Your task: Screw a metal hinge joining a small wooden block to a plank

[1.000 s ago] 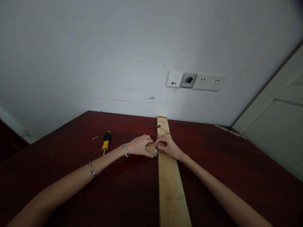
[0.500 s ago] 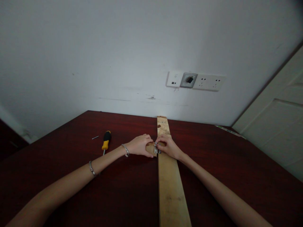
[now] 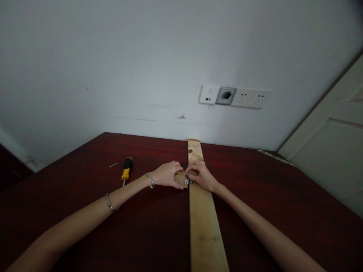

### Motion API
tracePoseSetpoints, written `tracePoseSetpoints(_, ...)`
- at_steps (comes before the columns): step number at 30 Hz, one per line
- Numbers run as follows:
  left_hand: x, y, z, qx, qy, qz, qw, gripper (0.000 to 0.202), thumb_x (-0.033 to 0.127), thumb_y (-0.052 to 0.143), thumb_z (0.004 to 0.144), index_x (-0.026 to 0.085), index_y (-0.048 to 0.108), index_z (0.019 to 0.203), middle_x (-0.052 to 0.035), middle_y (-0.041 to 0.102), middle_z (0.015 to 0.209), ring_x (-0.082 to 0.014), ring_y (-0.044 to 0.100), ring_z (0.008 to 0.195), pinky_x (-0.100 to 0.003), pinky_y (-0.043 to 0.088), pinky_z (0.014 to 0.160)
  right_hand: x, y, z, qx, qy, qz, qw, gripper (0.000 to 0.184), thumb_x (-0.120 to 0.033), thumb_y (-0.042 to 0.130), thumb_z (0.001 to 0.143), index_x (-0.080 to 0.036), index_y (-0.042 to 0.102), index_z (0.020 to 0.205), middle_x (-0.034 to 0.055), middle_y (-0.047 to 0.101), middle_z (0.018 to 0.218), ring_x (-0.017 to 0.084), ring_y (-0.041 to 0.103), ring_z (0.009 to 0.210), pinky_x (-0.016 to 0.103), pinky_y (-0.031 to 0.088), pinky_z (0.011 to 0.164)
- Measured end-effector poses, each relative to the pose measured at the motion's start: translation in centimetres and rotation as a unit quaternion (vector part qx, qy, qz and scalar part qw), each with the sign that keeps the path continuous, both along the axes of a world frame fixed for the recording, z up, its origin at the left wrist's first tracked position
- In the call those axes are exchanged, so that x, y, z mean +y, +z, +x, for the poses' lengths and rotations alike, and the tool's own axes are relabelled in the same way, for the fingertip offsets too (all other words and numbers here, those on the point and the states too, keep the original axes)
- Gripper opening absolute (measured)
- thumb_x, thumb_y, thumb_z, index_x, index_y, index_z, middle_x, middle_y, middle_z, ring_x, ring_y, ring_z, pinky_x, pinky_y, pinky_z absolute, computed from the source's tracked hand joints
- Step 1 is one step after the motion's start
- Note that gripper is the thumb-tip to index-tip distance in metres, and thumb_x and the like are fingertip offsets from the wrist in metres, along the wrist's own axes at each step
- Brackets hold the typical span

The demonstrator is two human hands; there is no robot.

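Note:
My left hand (image 3: 168,174) is closed round a small wooden block (image 3: 179,179), thumb on its near side and fingers on the far side. The block's right end meets the left edge of a long wooden board (image 3: 205,223). A small metal hinge-like plate (image 3: 186,180) lies where block and board meet. Over the board, my right hand (image 3: 201,175) pinches a small silvery metal piece (image 3: 186,172) just above the plate. Its exact kind is too small to tell, and the right fingers hide part of the plate.
A screwdriver (image 3: 126,169) with a black and yellow handle lies left of my left hand, its shaft partly behind my forearm. Beyond it is a thin metal screw or nail (image 3: 113,165). The dark red table (image 3: 153,234) meets a white wall with sockets (image 3: 251,98).
Almost nothing differs. My right fingertips and the small silvery piece have shifted very slightly above the plate; my left hand keeps its hold on the block.

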State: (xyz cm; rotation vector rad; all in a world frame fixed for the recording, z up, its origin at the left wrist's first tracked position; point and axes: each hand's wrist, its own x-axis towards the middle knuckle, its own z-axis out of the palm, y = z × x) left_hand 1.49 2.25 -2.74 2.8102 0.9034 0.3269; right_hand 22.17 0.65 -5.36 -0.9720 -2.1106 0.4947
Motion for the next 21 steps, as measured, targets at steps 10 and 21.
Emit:
tracePoseSetpoints(10, 0.07, -0.34, -0.07, -0.005, 0.004, -0.023, 1.0, 0.062, 0.056, 0.072, 0.063, 0.017, 0.057, 0.109, -0.0068, 0.054, 0.104, -0.0229, 0.051, 0.097, -0.031, 0.042, 0.082, -0.06, 0.37, 0.35, 0.044, -0.012, -0.038, 0.998, 0.02, -0.018, 0.059, 0.075, -0.021, 0.066, 0.093, 0.004, 0.064, 0.094, 0.018, 0.058, 0.089, 0.035, 0.043, 0.086)
tracePoseSetpoints(21, 0.11, -0.34, 0.04, 0.013, -0.01, -0.022, 1.0, 0.065, 0.055, 0.072, 0.063, 0.014, 0.058, 0.111, -0.0083, 0.054, 0.101, -0.0231, 0.049, 0.095, -0.032, 0.04, 0.084, 0.23, 0.34, 0.49, 0.14, -0.045, -0.106, 0.983, 0.022, -0.033, 0.053, 0.081, -0.018, 0.067, 0.089, 0.0051, 0.068, 0.092, 0.018, 0.061, 0.087, 0.034, 0.046, 0.082)
